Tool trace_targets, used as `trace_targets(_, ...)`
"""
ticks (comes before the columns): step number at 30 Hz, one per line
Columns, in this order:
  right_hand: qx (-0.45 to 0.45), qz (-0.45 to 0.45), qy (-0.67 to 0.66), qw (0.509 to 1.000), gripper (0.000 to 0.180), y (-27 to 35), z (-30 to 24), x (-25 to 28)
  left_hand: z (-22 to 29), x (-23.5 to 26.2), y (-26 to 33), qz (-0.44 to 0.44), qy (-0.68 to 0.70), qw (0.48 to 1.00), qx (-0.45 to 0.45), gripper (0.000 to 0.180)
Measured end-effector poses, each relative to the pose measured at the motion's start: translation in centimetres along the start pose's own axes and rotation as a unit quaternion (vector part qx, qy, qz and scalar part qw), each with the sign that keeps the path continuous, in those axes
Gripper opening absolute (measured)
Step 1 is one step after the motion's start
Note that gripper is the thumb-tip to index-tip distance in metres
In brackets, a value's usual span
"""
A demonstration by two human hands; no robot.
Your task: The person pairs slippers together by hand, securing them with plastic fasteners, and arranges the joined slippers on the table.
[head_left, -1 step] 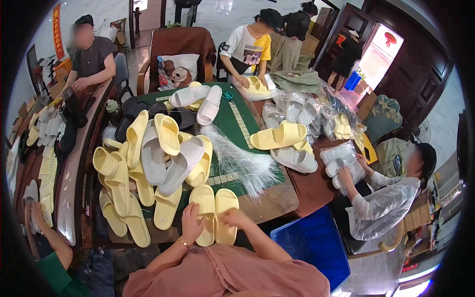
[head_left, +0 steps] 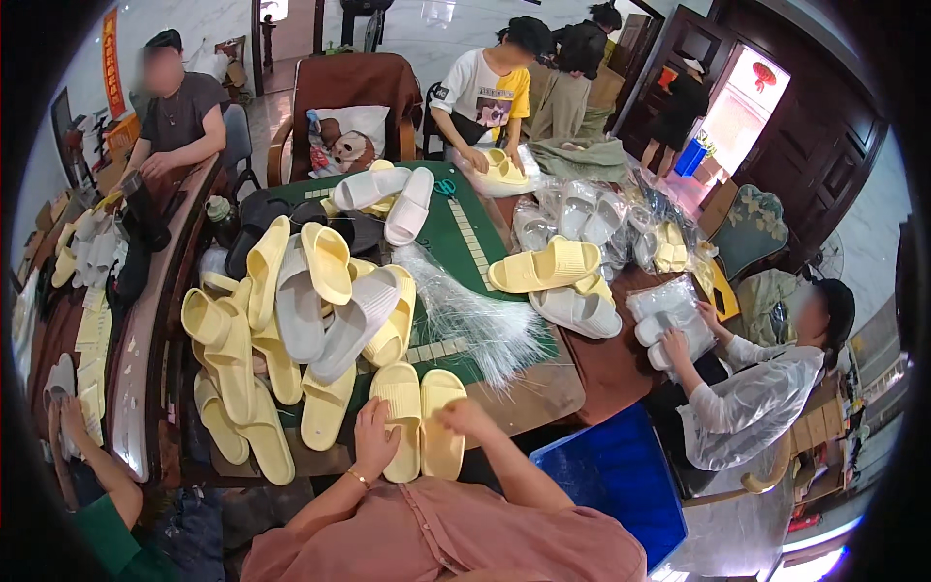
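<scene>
Two yellow slippers stand side by side at the table's near edge, toes pointing away from me. My left hand (head_left: 376, 438) grips the outer side of the left yellow slipper (head_left: 405, 448), its fingers against the strap. Over the right yellow slipper (head_left: 442, 390), just behind its strap, is my right hand (head_left: 465, 419) with fingers curled together; whatever they may pinch is too small or hidden to make out. A heap of yellow slippers (head_left: 233, 349) and grey slippers (head_left: 354, 325) lies to the left. Beyond the pair spreads a bundle of thin clear plastic strands (head_left: 485, 325).
A blue bin (head_left: 611, 485) stands at my right below the table edge. Farther right, a co-worker (head_left: 747, 388) handles grey slippers in clear bags. Across the green mat (head_left: 456, 209), another person (head_left: 490, 102) holds yellow slippers. Teal scissors (head_left: 444, 187) lie on the mat.
My right hand has shifted very slightly up and to the right over the right slipper. My left hand stays where it was.
</scene>
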State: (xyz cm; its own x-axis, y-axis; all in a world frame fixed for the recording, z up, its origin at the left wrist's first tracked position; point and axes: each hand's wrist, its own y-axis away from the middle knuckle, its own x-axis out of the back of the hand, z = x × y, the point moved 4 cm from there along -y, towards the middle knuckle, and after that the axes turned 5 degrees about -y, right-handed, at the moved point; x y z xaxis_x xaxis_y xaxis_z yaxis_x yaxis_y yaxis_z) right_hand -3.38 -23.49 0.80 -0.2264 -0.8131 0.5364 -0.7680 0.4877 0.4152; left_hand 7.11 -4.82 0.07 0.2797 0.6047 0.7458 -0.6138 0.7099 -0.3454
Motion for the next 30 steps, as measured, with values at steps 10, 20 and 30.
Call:
trace_targets(10, 0.003, 0.358, 0.188, 0.914, 0.027, -7.0, 6.0, 7.8, 0.7, 0.0, 1.1, -0.031, -0.038, 0.999, 0.014, 0.063)
trace_targets(20, -0.036, 0.318, 0.261, 0.911, 0.014, -8.6, 7.6, 7.7, 0.0, 0.3, 1.6, -0.126, -0.026, 0.991, 0.04, 0.057)
trace_targets(30, -0.038, 0.273, 0.258, 0.926, 0.015, -7.3, 7.1, 8.5, 1.7, 1.3, 1.8, -0.026, 0.001, 0.999, 0.033, 0.048)
